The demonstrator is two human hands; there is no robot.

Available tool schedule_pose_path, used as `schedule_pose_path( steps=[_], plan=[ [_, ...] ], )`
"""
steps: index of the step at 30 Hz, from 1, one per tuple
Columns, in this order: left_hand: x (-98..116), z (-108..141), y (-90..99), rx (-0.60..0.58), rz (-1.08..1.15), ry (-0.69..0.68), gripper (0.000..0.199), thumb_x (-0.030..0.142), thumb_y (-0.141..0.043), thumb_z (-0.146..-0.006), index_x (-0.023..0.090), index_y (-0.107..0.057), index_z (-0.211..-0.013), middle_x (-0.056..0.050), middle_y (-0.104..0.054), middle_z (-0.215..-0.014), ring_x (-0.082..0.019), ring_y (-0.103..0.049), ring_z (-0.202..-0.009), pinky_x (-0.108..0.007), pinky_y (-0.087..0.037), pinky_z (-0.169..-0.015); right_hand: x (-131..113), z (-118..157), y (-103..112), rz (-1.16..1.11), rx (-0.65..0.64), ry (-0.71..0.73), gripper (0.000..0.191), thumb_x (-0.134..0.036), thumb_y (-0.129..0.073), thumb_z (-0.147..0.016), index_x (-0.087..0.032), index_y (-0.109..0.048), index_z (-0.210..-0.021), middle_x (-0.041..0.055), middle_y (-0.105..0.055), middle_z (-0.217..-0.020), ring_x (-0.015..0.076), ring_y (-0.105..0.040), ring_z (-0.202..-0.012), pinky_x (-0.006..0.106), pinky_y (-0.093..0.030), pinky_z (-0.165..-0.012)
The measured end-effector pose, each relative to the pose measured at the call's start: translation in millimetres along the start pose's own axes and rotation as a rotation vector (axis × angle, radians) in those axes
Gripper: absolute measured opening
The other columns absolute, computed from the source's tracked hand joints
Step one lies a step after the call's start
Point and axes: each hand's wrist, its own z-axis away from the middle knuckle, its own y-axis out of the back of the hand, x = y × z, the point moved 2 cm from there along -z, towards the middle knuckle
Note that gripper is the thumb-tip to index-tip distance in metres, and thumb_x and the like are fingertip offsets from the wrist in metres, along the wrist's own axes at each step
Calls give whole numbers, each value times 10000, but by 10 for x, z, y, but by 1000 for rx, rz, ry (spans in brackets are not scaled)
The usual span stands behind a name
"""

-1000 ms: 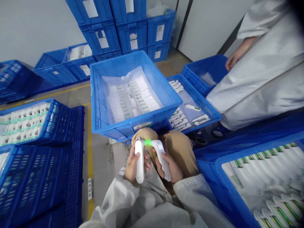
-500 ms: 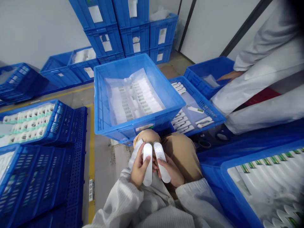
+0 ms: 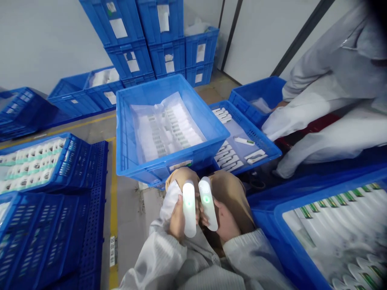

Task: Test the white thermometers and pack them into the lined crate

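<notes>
My left hand [image 3: 177,220] is closed around a white handheld thermometer [image 3: 190,215], a long rounded stick with a green light glowing on its face. A second white thermometer [image 3: 211,215] is gripped by my right hand [image 3: 227,221], and a green ring glows near its middle. Side by side and slightly apart, both are held upright over my lap, faces toward me. Fingers of both hands are partly hidden behind them. Just beyond my knees stands a large blue crate [image 3: 172,159] with rows of white thermometers [image 3: 178,127] in clear wrapping.
On the right, a blue bin [image 3: 279,213] holds rows of white devices with green ends. A shallow blue tray [image 3: 272,151] carries white pieces. A co-worker [image 3: 320,108] sits behind it beside another blue crate [image 3: 242,98]. More crates stand left [image 3: 75,161] and stacked behind [image 3: 166,48].
The lit digits on the right thermometer have given way to a green ring, and a green light shows on the left one. My left thumb has moved off its face. The view has shifted slightly.
</notes>
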Motion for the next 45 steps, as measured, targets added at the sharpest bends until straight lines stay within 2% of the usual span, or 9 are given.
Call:
schedule_pose_path(
  steps=[3,6,9,13,20,26,33,40,45],
  plan=[
    [-67,-68,-77,-104,168,50,621,712,-555,-741,146,-627,-986,-33,-576,-631,-114,-487,-456,-249,-376,-443,-64,44,22,-58,6,43,235,-408,-646,-793,-181,-589,-815,-4,-577,-682,81,-481,-484,181,-381,-425],
    [-58,-91,-104,-125,197,54,578,646,-621,-740,137,-636,-1015,-46,-584,-678,-125,-513,-528,-258,-409,-510,-92,54,28,-67,-24,42,280,-428,-617,-804,-160,-585,-729,-4,-551,-674,65,-442,-472,174,-366,-423],
    [-25,-89,-92,-153,227,56,550,610,-621,-763,146,-644,-1059,-55,-581,-694,-140,-523,-572,-275,-425,-564,-105,41,10,-63,-28,46,277,-426,-603,-805,-159,-593,-731,-5,-543,-678,62,-436,-470,169,-355,-419],
    [-18,-99,-63,-176,237,75,573,631,-621,-748,155,-642,-1066,-47,-560,-673,-132,-498,-537,-276,-412,-545,-119,35,-32,-36,-51,56,285,-428,-583,-814,-155,-609,-736,2,-546,-673,69,-455,-472,166,-347,-405],
    [1,-104,-59,-110,190,58,633,618,-670,-714,143,-635,-1131,-46,-579,-696,-132,-523,-572,-259,-428,-551,-108,34,-20,-57,-18,56,331,-415,-565,-803,-195,-627,-1042,-8,-555,-646,79,-439,-430,174,-341,-382],
    [6,-113,-49,-88,228,78,585,605,-738,-642,201,-692,-1063,-46,-598,-719,-129,-535,-586,-249,-465,-569,-112,19,-24,-43,51,46,376,-414,-563,-816,-200,-622,-1119,-17,-554,-624,79,-442,-406,179,-343,-368],
    [4,-123,-25,-122,214,51,576,602,-692,-701,207,-666,-1120,-51,-615,-750,-146,-568,-609,-270,-476,-600,-60,-13,46,-27,77,6,405,-521,-607,-778,-175,-654,-983,-16,-567,-572,80,-444,-367,179,-346,-339],
    [-15,-115,-6,-22,158,29,658,596,-718,-675,193,-612,-1184,-39,-653,-739,-188,-625,-676,-340,-503,-721,-50,-3,65,-5,77,1,412,-520,-618,-765,-152,-650,-949,-10,-570,-560,79,-437,-360,182,-339,-334],
    [52,-145,-23,17,117,24,700,650,-681,-674,180,-623,-1189,-62,-661,-704,-260,-652,-762,-356,-508,-690,-21,28,18,62,39,-54,443,-574,-539,-810,-153,-636,-908,5,-579,-578,78,-419,-348,188,-278,-316]
  ],
)
